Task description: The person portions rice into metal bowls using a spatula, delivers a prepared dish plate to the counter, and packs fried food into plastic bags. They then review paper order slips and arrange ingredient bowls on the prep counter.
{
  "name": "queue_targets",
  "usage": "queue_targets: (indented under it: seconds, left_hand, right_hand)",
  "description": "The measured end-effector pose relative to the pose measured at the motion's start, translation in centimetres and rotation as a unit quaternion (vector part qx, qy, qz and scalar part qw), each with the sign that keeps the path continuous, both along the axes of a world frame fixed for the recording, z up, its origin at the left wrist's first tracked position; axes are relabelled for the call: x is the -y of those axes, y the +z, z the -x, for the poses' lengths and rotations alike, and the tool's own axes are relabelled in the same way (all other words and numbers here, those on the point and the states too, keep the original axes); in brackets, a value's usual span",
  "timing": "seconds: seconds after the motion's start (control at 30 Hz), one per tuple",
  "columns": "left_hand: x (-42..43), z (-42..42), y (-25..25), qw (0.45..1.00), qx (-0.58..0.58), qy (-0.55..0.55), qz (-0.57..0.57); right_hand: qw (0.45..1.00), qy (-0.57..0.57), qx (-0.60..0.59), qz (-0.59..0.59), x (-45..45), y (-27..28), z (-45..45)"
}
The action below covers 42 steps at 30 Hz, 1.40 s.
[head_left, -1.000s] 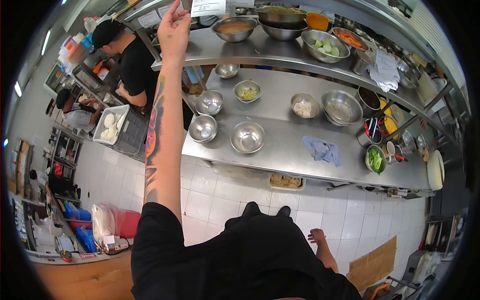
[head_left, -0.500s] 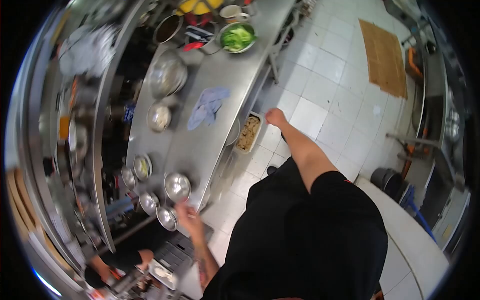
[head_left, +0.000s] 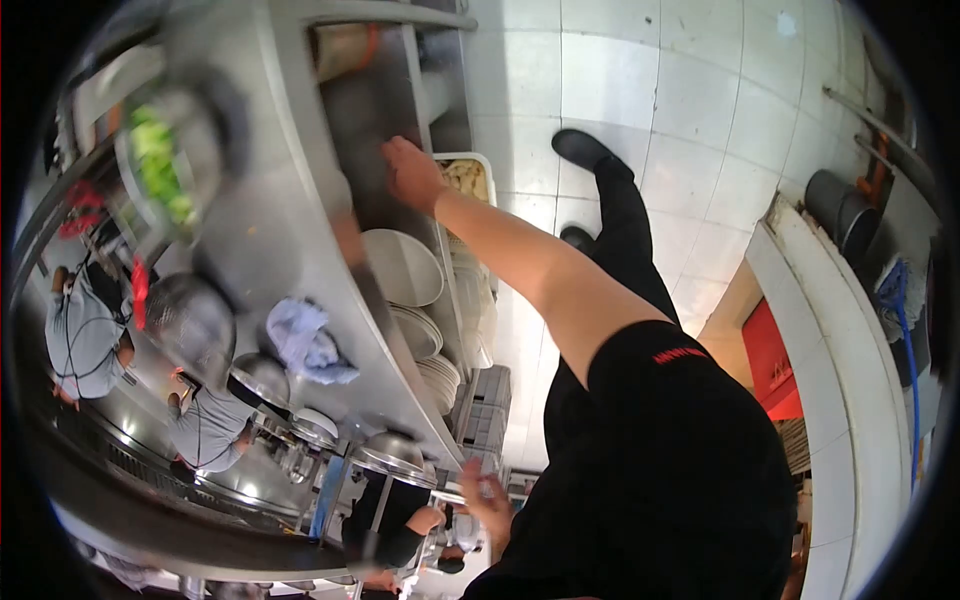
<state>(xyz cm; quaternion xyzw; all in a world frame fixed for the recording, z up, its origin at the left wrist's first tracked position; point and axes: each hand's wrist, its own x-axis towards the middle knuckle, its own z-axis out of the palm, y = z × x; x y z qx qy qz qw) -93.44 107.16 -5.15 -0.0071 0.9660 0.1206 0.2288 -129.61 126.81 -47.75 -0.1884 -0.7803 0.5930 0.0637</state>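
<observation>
My right hand [head_left: 412, 178] is beside the shelf under the steel counter [head_left: 300, 250], above the stacked white plates [head_left: 402, 268] and next to a white tub of pale food [head_left: 466, 178]. Its fingers look curled, with nothing visible in them. Lower down, my left hand [head_left: 487, 502] is blurred near the counter's end, close to steel bowls [head_left: 395, 455]; its fingers are apart and it holds nothing visible. A blue cloth [head_left: 308, 340] lies on the counter, and a bowl of green leaves [head_left: 155, 165] stands farther up, smeared by motion.
Two people in grey [head_left: 85, 330] [head_left: 210, 425] are beyond the counter, and a person in black [head_left: 390, 520] is near its end. Grey crates [head_left: 485, 410] stand by the lower shelf. A white ledge [head_left: 830, 400] and a blue-handled tool [head_left: 908, 350] are at the right.
The view has turned and moved closer to the counter's under-shelf. My left hand has come down from the paper slip on the upper shelf; my right hand has reached forward to the lower shelf.
</observation>
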Motion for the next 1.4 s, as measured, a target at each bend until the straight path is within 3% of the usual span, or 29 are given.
queue_targets:
  seconds: [0.07, 0.1, 0.13, 0.17, 0.2, 0.23, 0.27, 0.33, 0.37, 0.43, 0.5, 0.57, 0.6, 0.67, 0.73, 0.9, 0.97, 1.0, 1.07, 1.27, 1.4]
  left_hand:
    - [-2.9, 4.1, -1.0, 0.998, -0.041, 0.049, -0.017]
    - [-4.8, 6.1, -1.8, 0.985, -0.044, 0.156, -0.056]
    - [-7.3, 8.8, -2.3, 0.992, -0.007, 0.108, -0.072]
    - [-6.8, 9.9, -3.5, 0.994, 0.069, 0.019, -0.087]
    - [-6.5, 10.6, -4.5, 0.981, 0.146, -0.071, -0.103]
    - [-9.4, 9.9, -5.7, 0.978, 0.189, 0.047, -0.076]
    - [-10.6, 10.2, -7.7, 0.977, 0.196, -0.008, -0.086]
    - [-11.3, 11.2, -12.4, 0.977, 0.167, -0.091, -0.101]
    - [-10.6, 11.5, -15.1, 0.978, 0.133, -0.119, -0.105]
    - [-10.8, 13.9, -21.1, 0.986, 0.05, 0.056, -0.148]
    - [-12.8, 19.4, -26.4, 0.922, -0.102, 0.253, -0.276]
    - [-11.9, 24.8, -29.9, 0.856, -0.185, 0.322, -0.359]
    - [-11.6, 27.1, -30.9, 0.827, -0.216, 0.365, -0.37]
    - [-10.9, 30.6, -32.0, 0.782, -0.24, 0.429, -0.382]
    - [-9.9, 33.0, -33.0, 0.757, -0.259, 0.435, -0.413]
    - [-5.9, 36.0, -35.7, 0.737, -0.265, 0.452, -0.427]
    - [-5.1, 36.5, -35.9, 0.733, -0.266, 0.457, -0.428]
    - [-5.0, 36.9, -35.8, 0.731, -0.268, 0.458, -0.429]
    - [-4.5, 37.3, -35.9, 0.728, -0.269, 0.46, -0.431]
    - [-6.8, 35.2, -34.3, 0.729, -0.268, 0.468, -0.422]
    - [-11.6, 31.8, -32.2, 0.731, -0.251, 0.481, -0.414]
  right_hand:
    - [0.999, 0.043, -0.013, 0.022, -1.2, -0.2, -2.5]
    - [0.994, 0.097, -0.051, -0.006, -1.6, -0.9, -3.3]
    - [0.984, 0.149, -0.094, -0.033, -1.9, -1.4, -4.0]
    - [0.974, 0.215, -0.064, -0.016, -2.6, -1.3, -4.5]
    - [0.974, 0.216, -0.071, -0.004, -2.7, -2.0, -4.8]
    - [0.972, 0.207, -0.107, -0.036, -2.5, -2.7, -4.9]
    - [0.968, 0.196, -0.143, -0.069, -2.1, -3.0, -4.6]
    - [0.981, 0.142, -0.132, -0.009, -0.8, -2.3, -2.9]
    - [0.99, 0.104, -0.043, 0.091, -0.8, -0.9, -1.6]
    - [0.961, 0.096, 0.131, 0.222, -2.3, 2.8, 2.0]
    - [0.964, 0.081, 0.117, 0.223, -0.4, 4.9, 5.0]
    - [0.967, 0.068, 0.109, 0.22, 3.3, 5.4, 7.6]
    - [0.973, 0.127, 0.098, 0.168, 5.7, 4.2, 8.6]
    - [0.969, 0.203, 0.099, 0.101, 8.3, 3.1, 9.2]
    - [0.957, 0.143, 0.165, 0.192, 8.1, 4.2, 10.3]
    - [0.972, 0.143, 0.111, 0.148, 8.7, 2.8, 10.3]
    - [0.972, 0.137, 0.104, 0.163, 6.6, 5.2, 9.6]
    - [0.964, 0.151, 0.169, 0.14, 4.2, 8.9, 8.6]
    - [0.951, 0.164, 0.234, 0.116, 2.7, 10.6, 7.8]
    - [0.941, 0.294, 0.157, 0.06, 3.4, 2.7, 9.0]
    - [0.952, 0.266, 0.142, 0.047, 1.6, 1.0, 6.9]
